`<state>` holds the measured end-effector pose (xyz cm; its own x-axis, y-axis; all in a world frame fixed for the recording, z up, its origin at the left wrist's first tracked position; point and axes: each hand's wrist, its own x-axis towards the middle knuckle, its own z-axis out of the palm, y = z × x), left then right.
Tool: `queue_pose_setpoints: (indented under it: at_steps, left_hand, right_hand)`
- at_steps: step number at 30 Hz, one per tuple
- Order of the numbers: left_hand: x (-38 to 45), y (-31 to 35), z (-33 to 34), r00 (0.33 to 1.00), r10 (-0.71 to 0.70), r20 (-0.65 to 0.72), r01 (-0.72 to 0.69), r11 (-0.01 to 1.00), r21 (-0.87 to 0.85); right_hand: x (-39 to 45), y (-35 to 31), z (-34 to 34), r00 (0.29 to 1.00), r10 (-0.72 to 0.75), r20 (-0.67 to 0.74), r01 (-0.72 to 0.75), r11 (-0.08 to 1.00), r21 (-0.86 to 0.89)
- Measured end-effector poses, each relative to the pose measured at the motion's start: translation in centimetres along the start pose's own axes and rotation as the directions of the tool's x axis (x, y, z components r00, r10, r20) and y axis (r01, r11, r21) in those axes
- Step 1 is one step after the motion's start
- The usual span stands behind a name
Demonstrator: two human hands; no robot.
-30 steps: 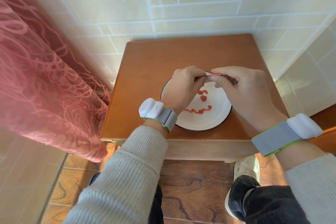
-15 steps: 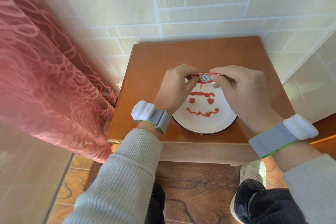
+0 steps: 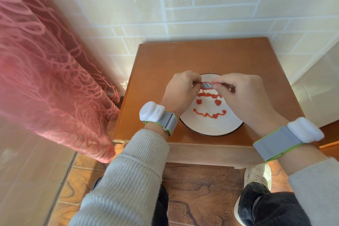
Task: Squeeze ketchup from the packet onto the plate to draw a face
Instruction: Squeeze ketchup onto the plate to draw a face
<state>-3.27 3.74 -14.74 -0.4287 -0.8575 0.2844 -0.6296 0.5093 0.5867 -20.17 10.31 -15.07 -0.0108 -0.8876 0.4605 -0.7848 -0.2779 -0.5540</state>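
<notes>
Red and glossy, the ketchup packet is stretched flat between our two hands above the far part of the plate. Our left hand pinches its left end between thumb and fingers, and our right hand pinches the right end the same way. Below it, on the white plate with its dark rim, lies the ketchup face: a wavy line on top, two dots, a wavy smile. The plate sits on the small wooden table, against the tiled wall, with a pink curtain hanging to our left.
</notes>
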Motion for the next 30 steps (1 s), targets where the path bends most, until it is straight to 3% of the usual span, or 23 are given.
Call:
queue_pose_setpoints:
  at_steps: [9, 19, 26, 30]
  left_hand:
    - [-0.1, 0.1, 0.1, 1.000, 0.009, -0.005, -0.009, 1.000, 0.002]
    - [-0.1, 0.9, -0.7, 0.983, 0.074, -0.165, -0.086, 0.994, -0.064]
    - [-0.2, 1.0, -1.3, 0.983, 0.126, -0.134, -0.135, 0.989, -0.064]
    - [-0.3, 0.3, -1.8, 0.986, 0.111, -0.124, -0.116, 0.992, -0.041]
  right_hand:
    - [0.1, 0.0, -0.2, 0.999, -0.009, -0.034, 0.008, 0.999, -0.047]
    - [0.3, -0.6, -0.6, 0.986, -0.032, -0.165, 0.031, 0.999, -0.010]
    - [0.4, -0.7, -0.6, 1.000, 0.001, -0.028, -0.001, 1.000, 0.011]
    - [0.5, -0.5, -0.6, 0.999, -0.006, -0.032, 0.006, 1.000, 0.028]
